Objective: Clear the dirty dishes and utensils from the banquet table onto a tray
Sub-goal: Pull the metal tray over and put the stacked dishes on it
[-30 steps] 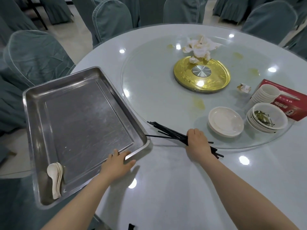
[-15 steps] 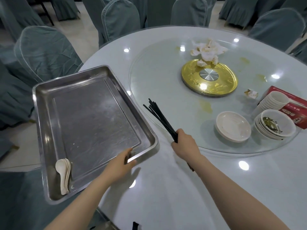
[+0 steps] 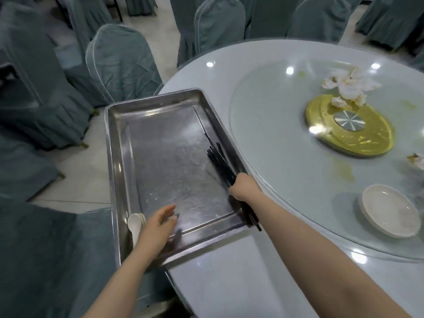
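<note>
A steel tray (image 3: 119,157) sits on the table's left edge, partly overhanging it. My right hand (image 3: 243,187) grips a bundle of black chopsticks (image 3: 218,159) over the tray's right side, tips pointing away from me along the right wall. My left hand (image 3: 158,223) hovers with loosely spread fingers above the tray's near left part, holding nothing. White spoons (image 3: 135,223) lie stacked in the tray's near left corner, partly hidden by my left hand. A white plate (image 3: 390,212) rests on the glass turntable (image 3: 286,138).
A gold disc (image 3: 367,138) marks the turntable's centre, with crumpled napkins (image 3: 348,83) behind it. Another crumpled napkin (image 3: 416,159) lies at the right edge. Covered chairs (image 3: 121,63) crowd the table's left and far sides. Yellow stains spot the glass.
My right hand lifted the chopsticks off the turntable and carried them left over the tray. My left hand let go of the tray's near rim and moved over its bottom. The view swung left.
</note>
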